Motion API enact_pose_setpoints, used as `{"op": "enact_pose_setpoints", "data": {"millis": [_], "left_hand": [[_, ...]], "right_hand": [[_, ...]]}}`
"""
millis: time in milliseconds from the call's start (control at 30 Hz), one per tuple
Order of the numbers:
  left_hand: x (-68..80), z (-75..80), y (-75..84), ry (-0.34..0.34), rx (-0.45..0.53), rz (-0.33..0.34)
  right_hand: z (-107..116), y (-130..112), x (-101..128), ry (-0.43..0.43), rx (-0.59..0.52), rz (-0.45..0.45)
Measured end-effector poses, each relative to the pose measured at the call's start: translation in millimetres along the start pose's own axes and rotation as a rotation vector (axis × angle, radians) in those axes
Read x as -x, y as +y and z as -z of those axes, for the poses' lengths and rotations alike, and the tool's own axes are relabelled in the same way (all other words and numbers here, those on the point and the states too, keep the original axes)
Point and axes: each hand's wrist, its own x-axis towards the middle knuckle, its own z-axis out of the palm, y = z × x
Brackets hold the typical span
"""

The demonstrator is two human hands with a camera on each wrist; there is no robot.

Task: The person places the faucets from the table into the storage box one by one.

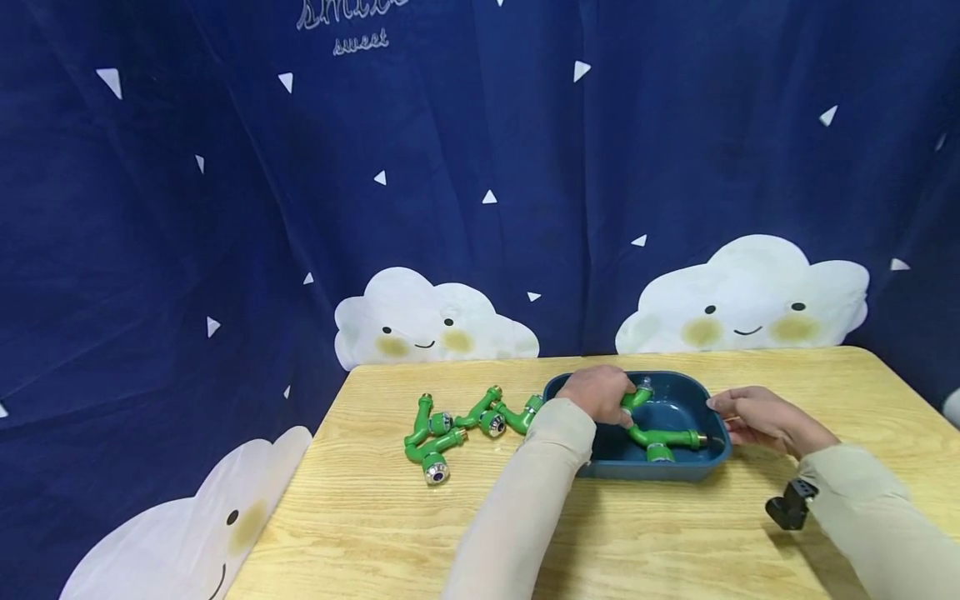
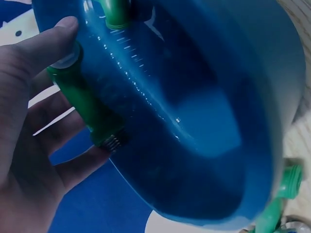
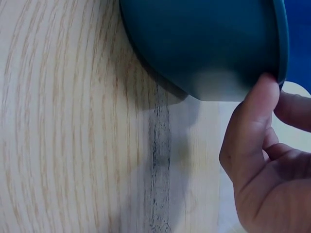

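Clearly, right hand (image 1: pixel 767 421) pinches tub (image 1: pixel 637 472), left hand (image 1: pixel 598 394) a tap (image 2: pixel 87 101) whose threads (image 2: pixel 113 142) only left wrist view shows.

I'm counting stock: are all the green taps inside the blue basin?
No, several green taps lie on the wooden table, left of the basin.

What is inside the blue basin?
A green tap lies inside; the left grip holds another green tap. In the head view, this grip hides some of the left part of the blue basin.
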Motion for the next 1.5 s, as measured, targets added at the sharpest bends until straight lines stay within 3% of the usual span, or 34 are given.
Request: {"op": "enact_pose_setpoints", "data": {"millis": [500, 1000, 1500], "left_hand": [[7.7, -3.5, -5.9, -0.152, 0.018, 0.133], [10.4, -7.5, -12.2, -0.190, -0.020, 0.190], [-0.4, -21.4, -16.1, -0.184, -0.009, 0.222]], "right_hand": [[-2, -1, 1, 0.015, 0.016, -0.002], [-2, -2, 3, 0.022, 0.012, -0.021], [-3, -7, 6, 0.021, 0.031, -0.018]]}}
